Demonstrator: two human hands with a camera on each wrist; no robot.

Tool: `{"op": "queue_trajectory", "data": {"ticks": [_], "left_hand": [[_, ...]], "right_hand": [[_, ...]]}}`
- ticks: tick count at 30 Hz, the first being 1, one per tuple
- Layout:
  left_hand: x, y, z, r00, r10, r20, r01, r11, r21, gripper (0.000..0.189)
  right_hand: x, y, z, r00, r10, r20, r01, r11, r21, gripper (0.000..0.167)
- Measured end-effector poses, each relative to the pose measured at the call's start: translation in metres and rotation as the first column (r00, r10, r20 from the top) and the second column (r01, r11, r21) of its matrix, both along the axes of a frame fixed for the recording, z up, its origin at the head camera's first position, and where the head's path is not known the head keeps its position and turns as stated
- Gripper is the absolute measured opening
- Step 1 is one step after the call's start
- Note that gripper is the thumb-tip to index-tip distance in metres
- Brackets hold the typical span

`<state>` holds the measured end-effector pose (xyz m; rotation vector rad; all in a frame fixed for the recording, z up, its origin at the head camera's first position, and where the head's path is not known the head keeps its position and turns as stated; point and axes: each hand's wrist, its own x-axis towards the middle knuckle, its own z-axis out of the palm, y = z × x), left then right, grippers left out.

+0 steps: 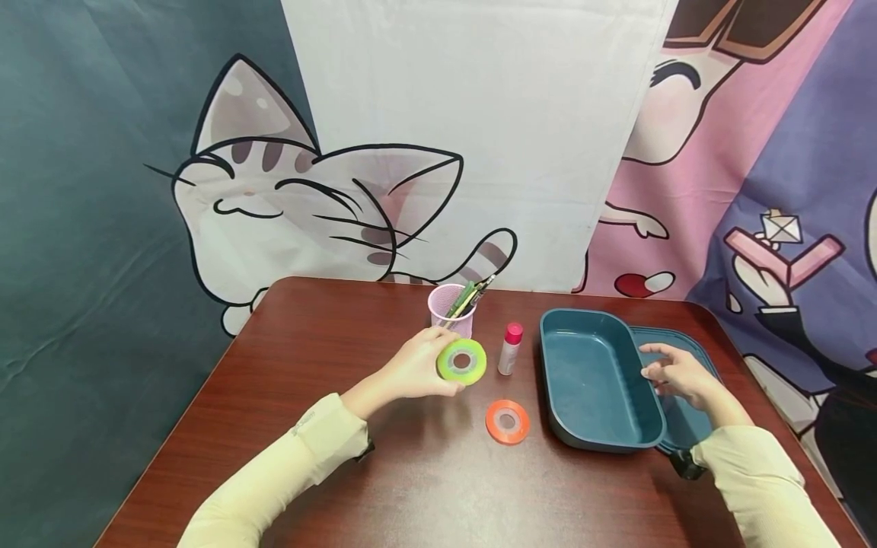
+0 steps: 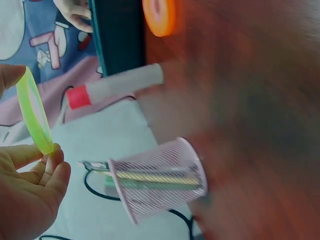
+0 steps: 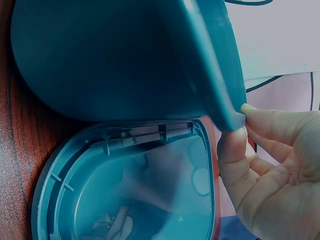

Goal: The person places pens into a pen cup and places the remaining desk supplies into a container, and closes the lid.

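My left hand (image 1: 422,367) holds a yellow-green tape roll (image 1: 446,368) above the table, thumb on one edge and fingers on the opposite edge. In the left wrist view, the tape roll (image 2: 36,112) appears nearly edge-on. An orange tape roll (image 1: 493,428) lies flat on the table, with an upright glue stick (image 1: 508,356) behind it. To the right stands a dark teal box (image 1: 596,380) without contents. My right hand (image 1: 685,378) pinches its right rim; in the right wrist view, finger and thumb lie on either side of the rim (image 3: 220,95).
A pink mesh cup (image 1: 460,326) with pens and brushes stands behind the left hand. The teal lid (image 1: 687,426) lies on the table, partly under the box's right side. Printed cloth (image 1: 479,91) hangs behind the brown table (image 1: 425,487).
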<state>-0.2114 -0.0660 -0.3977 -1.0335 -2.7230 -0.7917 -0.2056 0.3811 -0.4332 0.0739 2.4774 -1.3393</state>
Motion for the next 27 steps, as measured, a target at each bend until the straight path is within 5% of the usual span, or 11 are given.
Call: {"op": "queue_trajectory", "data": {"ticks": [12, 19, 27], "left_hand": [[-0.017, 0.051, 0.023, 0.995, -0.09, -0.054, 0.089, 0.996, -0.014, 0.063], [-0.022, 0.077, 0.024, 0.995, -0.103, 0.011, 0.104, 0.992, -0.071, 0.066], [-0.019, 0.109, 0.017, 0.982, -0.185, -0.039, 0.178, 0.976, -0.128, 0.066]], "right_hand": [[-0.001, 0.0, 0.0, 1.0, -0.001, 0.005, 0.001, 1.0, 0.007, 0.06], [-0.001, -0.001, 0.001, 1.0, 0.001, 0.004, -0.001, 1.0, -0.001, 0.06], [0.0, -0.001, 0.001, 1.0, -0.003, 0.0, 0.003, 1.0, 0.006, 0.059]]}}
